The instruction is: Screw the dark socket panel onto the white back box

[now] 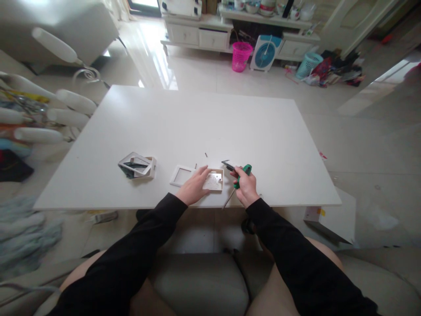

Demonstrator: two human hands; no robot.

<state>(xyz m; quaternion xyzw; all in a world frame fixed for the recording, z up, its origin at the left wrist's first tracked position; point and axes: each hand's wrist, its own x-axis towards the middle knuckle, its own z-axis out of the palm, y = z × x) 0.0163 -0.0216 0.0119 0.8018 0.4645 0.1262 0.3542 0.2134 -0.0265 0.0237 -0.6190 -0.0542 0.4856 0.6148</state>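
My left hand [194, 186] grips the left side of a shallow white plastic box [216, 181], thumb at its near edge and fingers at its far edge. The box lies open side up on the table. In my right hand [247, 188] is a screwdriver [246, 170] with a green handle, its shaft pointing down toward the table's front edge. The fingertips of that hand also pinch a small dark and white flat part [227, 165], just above the table. A white rectangular frame [176, 176] lies left of the box, partly behind my left hand.
Two small screws [206, 155] lie beyond the box. Farther left, a stack of white frames and dark panels [138, 166] rests on the white table [210, 123]. White-padded metal racks [54, 44] stand at the table's left side. Past the table are a pink basket [241, 59] and a blue fan [265, 53].
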